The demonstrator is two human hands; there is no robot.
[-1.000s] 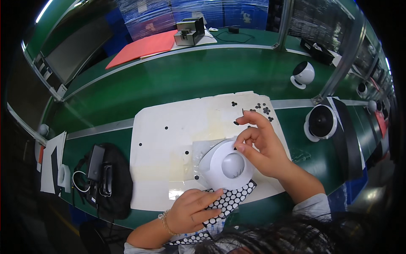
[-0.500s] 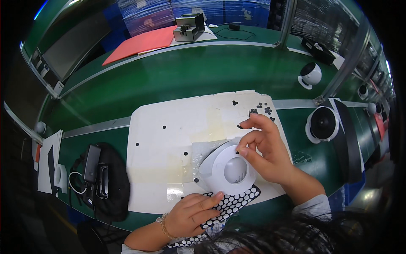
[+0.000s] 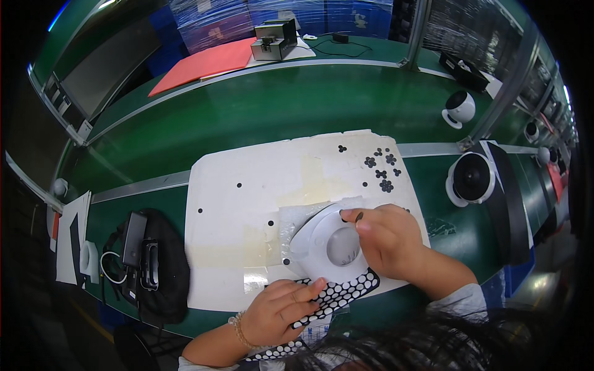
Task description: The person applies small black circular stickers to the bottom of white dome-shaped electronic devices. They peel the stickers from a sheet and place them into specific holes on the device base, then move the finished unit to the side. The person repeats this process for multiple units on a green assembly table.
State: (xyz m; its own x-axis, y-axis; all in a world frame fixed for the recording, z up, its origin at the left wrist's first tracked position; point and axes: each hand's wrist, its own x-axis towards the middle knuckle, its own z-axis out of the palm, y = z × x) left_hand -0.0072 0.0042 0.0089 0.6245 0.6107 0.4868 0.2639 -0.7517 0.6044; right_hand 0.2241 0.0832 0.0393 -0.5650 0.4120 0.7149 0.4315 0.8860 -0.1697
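A white round housing (image 3: 314, 247) with a frosted dome in its middle lies on clear bubble wrap. My right hand (image 3: 390, 240) is over its far right side. Thumb and index finger are closed on a small black disc (image 3: 359, 216), and the index tip touches the housing beside another black spot (image 3: 344, 215). My left hand (image 3: 275, 312) lies at the near side, fingers curled over a black sheet with rows of white round holes (image 3: 345, 298). Its index tip rests against the housing's near edge; its thumb is hidden.
Loose black discs (image 3: 386, 185) lie in clusters on the white board (image 3: 229, 241). Black pouch with devices (image 3: 164, 266) at left. White and black round units (image 3: 471, 178) stand at right. A metal rail (image 3: 148, 187) crosses behind; a metal box (image 3: 272, 42) sits at the back.
My right hand has come down onto the housing, its raised fingers now folded in. This uncovers more black discs on the board. My left hand stays in place.
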